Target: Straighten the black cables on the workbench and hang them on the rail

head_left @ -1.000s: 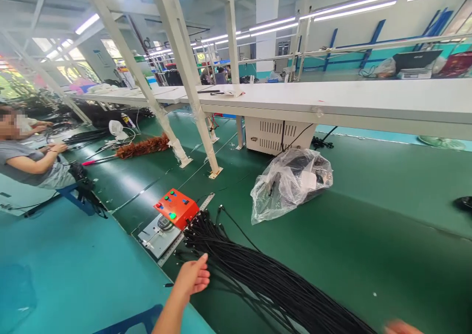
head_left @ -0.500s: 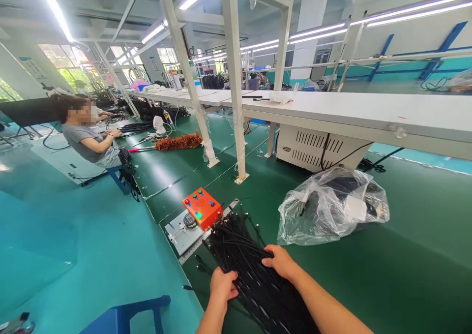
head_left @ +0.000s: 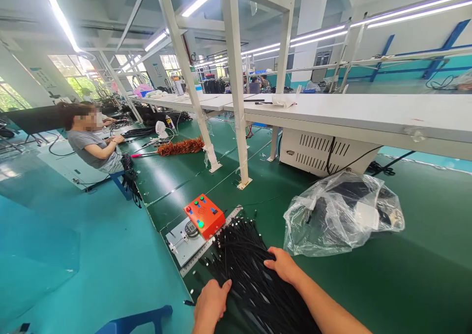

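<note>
Table (head_left: 435, 235), smooth and dark green, bears the work here. Along it lies the bundle of black cables (head_left: 258, 285), passing between the person's two hands, its far end just beside the orange box (head_left: 204, 216). To handle so many strands well, in my judgement, the pressure should be light and equal from both sides, so that they lie parallel and do not cross. Near the bundle sits the plastic bag (head_left: 332, 221), clear and crinkled, with dark contents (I cannot tell which). The box is smaller, having flat faces and round buttons. Then come the hands: the right hand (head_left: 283, 266) has bent fingers against the right edge of the cables, and the left hand (head_left: 212, 299) is curled at the left edge, its thumb stretched out; whether either grips strands, I cannot tell. Smallest are the cable ends (head_left: 194, 273), pale, stiff-looking, spread like loose bristles.
</note>
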### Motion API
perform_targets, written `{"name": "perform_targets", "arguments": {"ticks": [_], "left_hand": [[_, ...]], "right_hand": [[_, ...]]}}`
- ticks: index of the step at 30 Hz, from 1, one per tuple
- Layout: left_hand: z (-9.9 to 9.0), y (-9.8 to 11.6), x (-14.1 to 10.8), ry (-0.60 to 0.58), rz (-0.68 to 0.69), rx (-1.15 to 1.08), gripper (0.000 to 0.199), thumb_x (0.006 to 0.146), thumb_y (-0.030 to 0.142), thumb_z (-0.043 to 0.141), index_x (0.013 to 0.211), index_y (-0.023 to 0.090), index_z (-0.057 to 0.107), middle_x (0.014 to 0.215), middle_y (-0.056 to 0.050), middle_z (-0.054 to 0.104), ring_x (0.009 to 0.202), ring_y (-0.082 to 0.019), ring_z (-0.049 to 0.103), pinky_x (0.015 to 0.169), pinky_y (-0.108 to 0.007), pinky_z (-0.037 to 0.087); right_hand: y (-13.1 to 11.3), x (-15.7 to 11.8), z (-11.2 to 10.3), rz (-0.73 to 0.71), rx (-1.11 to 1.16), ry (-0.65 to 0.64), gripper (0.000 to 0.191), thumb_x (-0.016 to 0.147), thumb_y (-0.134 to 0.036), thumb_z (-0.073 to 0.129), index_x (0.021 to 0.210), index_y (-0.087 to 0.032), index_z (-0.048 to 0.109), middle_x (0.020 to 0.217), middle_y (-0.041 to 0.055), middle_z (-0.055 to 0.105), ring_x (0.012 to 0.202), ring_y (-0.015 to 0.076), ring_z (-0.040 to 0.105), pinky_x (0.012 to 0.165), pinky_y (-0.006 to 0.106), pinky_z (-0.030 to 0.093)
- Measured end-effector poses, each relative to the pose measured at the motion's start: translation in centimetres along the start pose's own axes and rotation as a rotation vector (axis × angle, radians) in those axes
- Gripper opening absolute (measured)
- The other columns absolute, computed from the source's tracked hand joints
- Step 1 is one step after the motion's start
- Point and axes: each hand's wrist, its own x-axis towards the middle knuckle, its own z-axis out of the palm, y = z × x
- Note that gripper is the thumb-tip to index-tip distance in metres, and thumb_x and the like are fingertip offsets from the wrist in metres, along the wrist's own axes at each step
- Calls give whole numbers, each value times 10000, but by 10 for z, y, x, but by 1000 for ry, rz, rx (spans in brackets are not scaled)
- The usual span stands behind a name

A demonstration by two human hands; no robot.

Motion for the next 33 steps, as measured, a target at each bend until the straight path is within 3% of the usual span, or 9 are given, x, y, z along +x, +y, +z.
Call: {"name": "perform_targets", "arguments": {"ticks": [3, 5, 8, 12, 15, 20, 25, 29, 33], "left_hand": [[-12, 20, -19, 221, 131, 178, 303, 880, 397, 436, 870, 145, 602, 771, -30, 642, 710, -180, 625, 683, -399, 491], [-12, 41, -26, 292, 390, 219, 233, 883, 340, 450, 894, 155, 593, 867, -37, 636, 780, -184, 612, 696, -387, 485], [-3, 73, -29, 248, 815, 265, 107, 829, 245, 555, 873, 166, 612, 974, -31, 622, 927, -195, 570, 790, -392, 457], [11, 105, -26, 170, 1123, 346, 146, 843, 175, 521, 955, 177, 613, 1059, -51, 605, 1048, -234, 516, 878, -460, 398], [29, 129, -25, 13, 1341, 420, 279, 826, 241, 558, 1101, 201, 573, 1189, -62, 568, 1150, -259, 457, 964, -511, 314], [60, 152, -21, -167, 1383, 611, 256, 796, 355, 589, 969, 167, 617, 991, -55, 637, 958, -235, 573, 855, -479, 412], [63, 159, -12, -156, 1321, 636, 213, 833, 313, 544, 971, 161, 602, 962, -44, 630, 946, -221, 572, 832, -445, 422], [66, 169, -4, -189, 1292, 687, 163, 821, 278, 549, 914, 156, 603, 894, -36, 641, 883, -213, 590, 797, -421, 424], [70, 174, 9, -202, 1334, 682, 113, 807, 238, 490, 865, 202, 580, 878, -24, 665, 882, -198, 613, 776, -330, 419]], "right_hand": [[-6, 3, -6, 5, -44, -28, 225, 826, -345, 548, 849, -135, 625, 852, 27, 671, 837, 179, 621, 789, 370, 463], [-4, -1, -15, 14, -68, -18, 243, 854, -351, 505, 865, -137, 617, 853, 19, 662, 830, 166, 614, 784, 360, 463], [19, -25, -38, 118, -130, 23, 225, 862, -336, 485, 913, -146, 595, 883, 29, 646, 830, 160, 597, 779, 356, 449], [74, -97, -70, 328, -189, -59, 184, 712, -283, 648, 843, -159, 609, 775, 13, 640, 713, 158, 588, 656, 293, 424], [104, -158, -75, 460, -188, -114, 392, 526, -214, 759, 886, -163, 613, 811, 37, 654, 710, 191, 598, 582, 262, 389], [121, -207, -74, 479, -208, -32, 326, 552, -152, 702, 866, -162, 615, 855, 70, 653, 822, 238, 602, 647, 282, 391], [156, -245, -103, 428, -212, 120, 376, 683, -220, 628, 1053, -212, 560, 1063, 52, 606, 958, 185, 563, 792, 276, 401], [192, -315, -105, 644, -267, 152, 585, 475, -190, 786, 1028, -173, 598, 1090, 136, 600, 1074, 350, 505, 837, 453, 394], [205, -353, -95, 748, -285, 268, 353, 707, -306, 656, 1022, -159, 595, 1082, 117, 610, 1030, 283, 548, 863, 450, 395]]}}
